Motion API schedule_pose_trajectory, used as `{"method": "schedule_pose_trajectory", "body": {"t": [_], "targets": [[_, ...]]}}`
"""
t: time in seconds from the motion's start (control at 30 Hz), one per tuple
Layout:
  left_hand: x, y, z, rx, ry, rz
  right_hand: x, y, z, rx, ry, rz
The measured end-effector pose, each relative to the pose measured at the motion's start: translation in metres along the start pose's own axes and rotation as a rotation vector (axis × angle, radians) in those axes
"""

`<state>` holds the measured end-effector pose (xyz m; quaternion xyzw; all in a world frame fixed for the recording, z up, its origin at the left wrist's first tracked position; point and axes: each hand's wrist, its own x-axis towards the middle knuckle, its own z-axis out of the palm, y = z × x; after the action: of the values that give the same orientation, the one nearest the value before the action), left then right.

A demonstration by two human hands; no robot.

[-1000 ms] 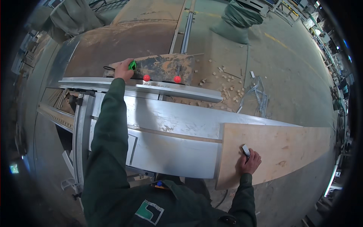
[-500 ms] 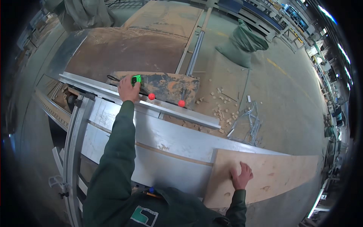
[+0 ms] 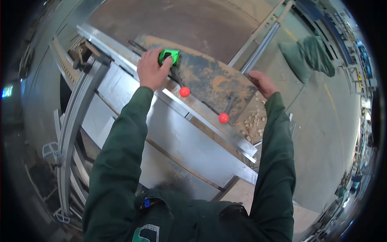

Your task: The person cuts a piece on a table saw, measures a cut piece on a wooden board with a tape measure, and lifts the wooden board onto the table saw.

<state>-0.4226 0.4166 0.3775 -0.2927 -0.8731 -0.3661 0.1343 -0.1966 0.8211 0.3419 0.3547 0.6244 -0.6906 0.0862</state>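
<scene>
My left hand (image 3: 152,69) is closed round a green tape measure (image 3: 171,57), over the near left part of a dusty dark board (image 3: 215,76) behind the metal fence (image 3: 193,111). By the board's right end is my right hand (image 3: 263,83), its fingers bent toward the board and apart, holding nothing I can make out. Whether it touches the edge is unclear. Two red ball knobs, a left one (image 3: 184,92) and a right one (image 3: 223,117), stand along the board's near side. A pale plywood sheet (image 3: 241,192) lies at the near right, partly behind my right sleeve.
A slotted metal machine bed (image 3: 193,139) spans the space before me, with a curved metal rail (image 3: 72,121) on its left. Small wood offcuts (image 3: 254,123) litter the floor at right. A green sack (image 3: 308,58) stands beyond, beside a long metal tube (image 3: 260,46).
My right hand has left the plywood and reached forward to the dusty board's right end. My left hand stays by the fence with the tape measure. The whole view has turned and moved closer.
</scene>
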Motion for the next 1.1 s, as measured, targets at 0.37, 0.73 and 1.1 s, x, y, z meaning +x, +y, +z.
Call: {"method": "schedule_pose_trajectory", "body": {"t": [0.37,0.73,1.1], "targets": [[-0.002,0.007,0.002,0.018,-0.015,-0.06,0.017,0.019,-0.012,0.086,-0.072,-0.066],[0.001,0.014,-0.002,0.015,-0.015,-0.043,0.002,0.001,-0.02,-0.017,-0.159,0.043],[-0.005,0.009,-0.002,0.045,0.016,-0.059,-0.001,0.01,0.005,0.101,-0.245,-0.056]]}}
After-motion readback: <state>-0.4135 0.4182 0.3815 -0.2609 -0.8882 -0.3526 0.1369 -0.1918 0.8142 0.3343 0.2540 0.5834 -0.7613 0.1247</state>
